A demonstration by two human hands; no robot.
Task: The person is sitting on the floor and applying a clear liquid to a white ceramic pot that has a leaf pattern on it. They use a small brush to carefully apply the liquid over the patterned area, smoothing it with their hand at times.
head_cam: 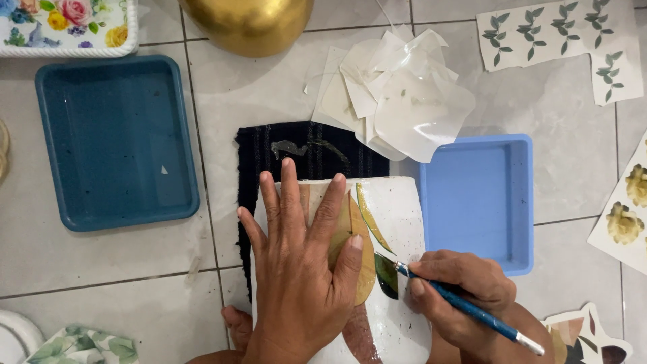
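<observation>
in the head view, the left hand (303, 269) is lying flat with fingers spread wide on the white pot (397, 216), which is resting on a black cloth (269, 155) between a dark blue tray (114, 141) and a light blue tray (478, 202). the right hand (461, 290) is gripping a blue brush (465, 307), its tip touching a green leaf picture (386, 276) on the pot.

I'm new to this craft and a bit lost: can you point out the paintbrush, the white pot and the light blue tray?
paintbrush (465, 309), head view, middle of its blue handle.
white pot (404, 209), head view, bare speckled side near the leaf pictures.
light blue tray (472, 202), head view, its flat inner floor.
</observation>
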